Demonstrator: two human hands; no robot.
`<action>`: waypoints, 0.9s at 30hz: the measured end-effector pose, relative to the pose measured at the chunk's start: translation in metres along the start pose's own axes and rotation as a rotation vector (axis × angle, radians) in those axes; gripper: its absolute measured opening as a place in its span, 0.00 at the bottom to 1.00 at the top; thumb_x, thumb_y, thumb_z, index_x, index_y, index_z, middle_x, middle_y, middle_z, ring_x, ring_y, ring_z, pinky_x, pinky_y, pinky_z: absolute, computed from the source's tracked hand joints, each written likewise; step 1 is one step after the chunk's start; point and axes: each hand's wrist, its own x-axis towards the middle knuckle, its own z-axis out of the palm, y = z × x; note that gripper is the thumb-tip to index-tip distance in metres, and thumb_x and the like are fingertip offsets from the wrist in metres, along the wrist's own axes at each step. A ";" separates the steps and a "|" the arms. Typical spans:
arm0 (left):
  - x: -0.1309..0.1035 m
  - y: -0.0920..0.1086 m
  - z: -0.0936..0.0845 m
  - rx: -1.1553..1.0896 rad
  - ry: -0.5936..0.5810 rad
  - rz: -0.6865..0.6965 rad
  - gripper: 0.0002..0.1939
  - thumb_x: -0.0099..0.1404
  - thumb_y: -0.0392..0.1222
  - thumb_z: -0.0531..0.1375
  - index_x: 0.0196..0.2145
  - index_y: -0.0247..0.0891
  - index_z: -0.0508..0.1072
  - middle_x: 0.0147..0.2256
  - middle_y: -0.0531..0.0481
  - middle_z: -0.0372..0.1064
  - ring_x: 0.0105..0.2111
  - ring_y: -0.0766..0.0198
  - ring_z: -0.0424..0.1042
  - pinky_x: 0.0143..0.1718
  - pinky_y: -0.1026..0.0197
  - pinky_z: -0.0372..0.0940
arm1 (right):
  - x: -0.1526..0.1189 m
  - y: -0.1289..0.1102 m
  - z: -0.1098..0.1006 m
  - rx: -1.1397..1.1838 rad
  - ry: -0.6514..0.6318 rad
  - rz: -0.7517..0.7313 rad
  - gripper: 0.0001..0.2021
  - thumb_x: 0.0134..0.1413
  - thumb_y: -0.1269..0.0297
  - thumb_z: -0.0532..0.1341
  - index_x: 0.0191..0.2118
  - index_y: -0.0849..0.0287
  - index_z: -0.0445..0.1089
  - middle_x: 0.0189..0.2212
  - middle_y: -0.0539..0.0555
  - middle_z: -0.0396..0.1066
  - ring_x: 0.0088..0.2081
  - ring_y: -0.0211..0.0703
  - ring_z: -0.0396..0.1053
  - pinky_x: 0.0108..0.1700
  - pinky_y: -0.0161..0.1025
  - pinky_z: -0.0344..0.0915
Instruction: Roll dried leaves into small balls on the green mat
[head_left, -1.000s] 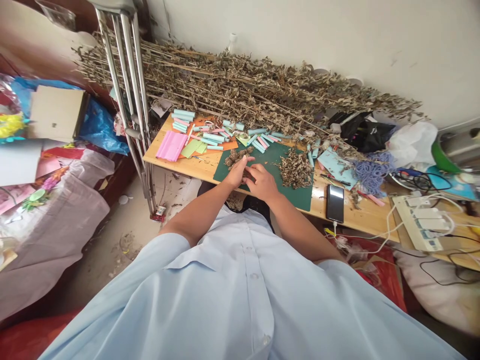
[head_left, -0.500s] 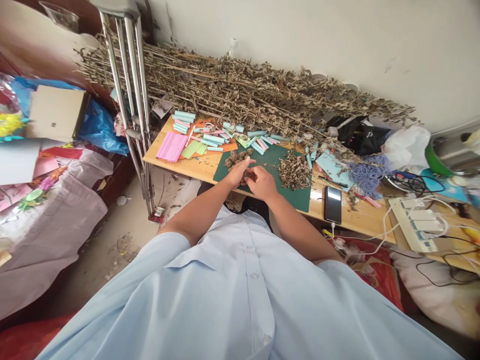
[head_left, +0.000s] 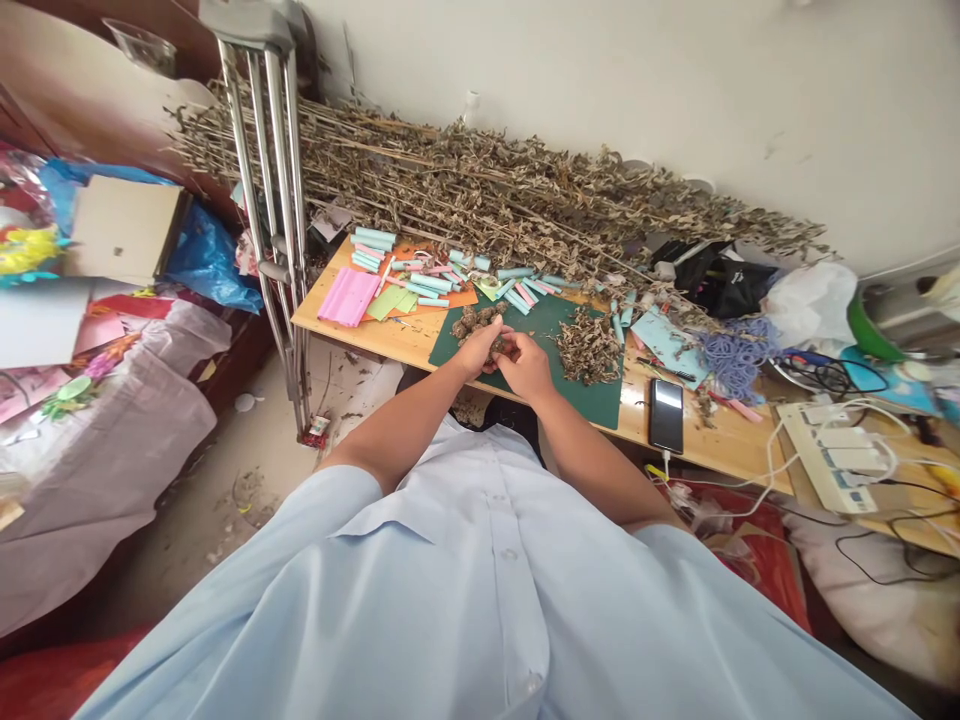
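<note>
My left hand (head_left: 478,349) and my right hand (head_left: 526,368) meet over the front edge of a green cutting mat (head_left: 596,403). Between their curled fingers is a small clump of dried leaves (head_left: 496,349), partly hidden by the fingers. Just beyond my left hand lie several brown balls of crumpled dried leaf (head_left: 470,320). To the right of my right hand, a loose pile of dried leaves (head_left: 587,348) rests on the mat.
Long dried leafy stalks (head_left: 480,185) stretch along the wall behind the table (head_left: 337,340). Blue and pink paper rolls (head_left: 427,282) lie beyond the mat. A phone (head_left: 666,415) and a power strip (head_left: 823,458) sit at right. Metal crutches (head_left: 279,200) stand at left.
The fingers of my right hand have shifted slightly on the clump while both hands stay together. The camera view has tilted a little.
</note>
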 end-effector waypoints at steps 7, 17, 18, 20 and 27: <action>0.005 -0.003 -0.005 0.040 -0.016 0.003 0.35 0.66 0.70 0.54 0.53 0.36 0.71 0.24 0.51 0.66 0.13 0.73 0.55 0.15 0.66 0.41 | -0.003 -0.007 -0.006 -0.133 -0.051 -0.109 0.10 0.53 0.62 0.62 0.41 0.55 0.75 0.37 0.54 0.75 0.36 0.46 0.71 0.41 0.43 0.68; -0.003 -0.001 0.002 0.152 -0.060 0.063 0.31 0.67 0.69 0.54 0.40 0.35 0.74 0.20 0.51 0.64 0.15 0.69 0.61 0.13 0.67 0.47 | -0.003 -0.004 -0.006 -0.087 0.026 -0.019 0.09 0.53 0.60 0.61 0.39 0.56 0.74 0.35 0.55 0.75 0.34 0.47 0.71 0.41 0.44 0.69; -0.004 -0.001 0.003 0.167 -0.056 0.075 0.31 0.67 0.69 0.54 0.39 0.35 0.74 0.20 0.52 0.63 0.15 0.70 0.60 0.13 0.67 0.46 | -0.003 -0.004 -0.006 -0.092 0.026 -0.032 0.09 0.53 0.60 0.61 0.39 0.56 0.74 0.36 0.55 0.75 0.35 0.47 0.71 0.41 0.44 0.69; -0.004 -0.004 0.003 0.175 -0.043 0.101 0.29 0.68 0.68 0.53 0.37 0.35 0.74 0.19 0.54 0.59 0.13 0.72 0.55 0.14 0.67 0.44 | -0.004 -0.006 -0.007 -0.083 0.013 -0.063 0.10 0.53 0.61 0.62 0.39 0.56 0.75 0.36 0.55 0.76 0.35 0.46 0.71 0.42 0.44 0.68; -0.004 -0.007 0.002 0.122 -0.054 0.093 0.21 0.71 0.60 0.54 0.41 0.38 0.70 0.17 0.59 0.51 0.13 0.73 0.47 0.15 0.68 0.40 | 0.004 -0.008 -0.021 -0.020 -0.150 -0.064 0.09 0.56 0.60 0.61 0.38 0.55 0.78 0.32 0.53 0.78 0.31 0.44 0.71 0.39 0.41 0.68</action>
